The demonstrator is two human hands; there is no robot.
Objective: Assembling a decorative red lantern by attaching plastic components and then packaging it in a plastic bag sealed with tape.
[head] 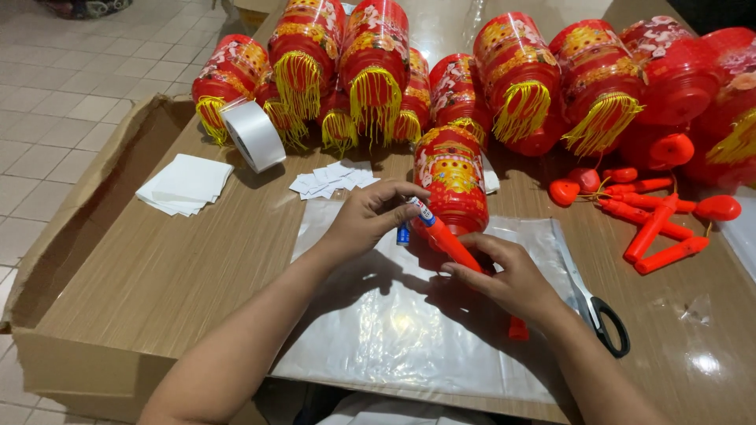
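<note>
Head view, person seated at a wooden table (157,275). We saw both hands meeting over a clear plastic sheet (394,330) spread on the near part of the table. The left hand (366,216) was closed in a pinch on a small battery (420,209) with a white and blue wrapper, its fingertips at the upper end of an orange handle stick (450,242). The right hand (512,279) was wrapped around the lower part of that stick, whose near end (517,329) showed below the palm. The stick ran diagonally from the hands up to a red lantern (451,179) with gold print, which lay just beyond the fingers on the far edge of the sheet.

Behind it, along the far side of the table, we noted a row of similar red lanterns with yellow tassels (370,55). At far left stood a roll of white tape (252,135), with a stack of white paper squares (185,185) near it and smaller white paper pieces (331,179) scattered to its right. To the right lay loose orange sticks and caps (654,220). Black-handled scissors (606,319) rested beside the right wrist, on the sheet's right edge. An open cardboard box (71,228) bordered the table on the left.
</note>
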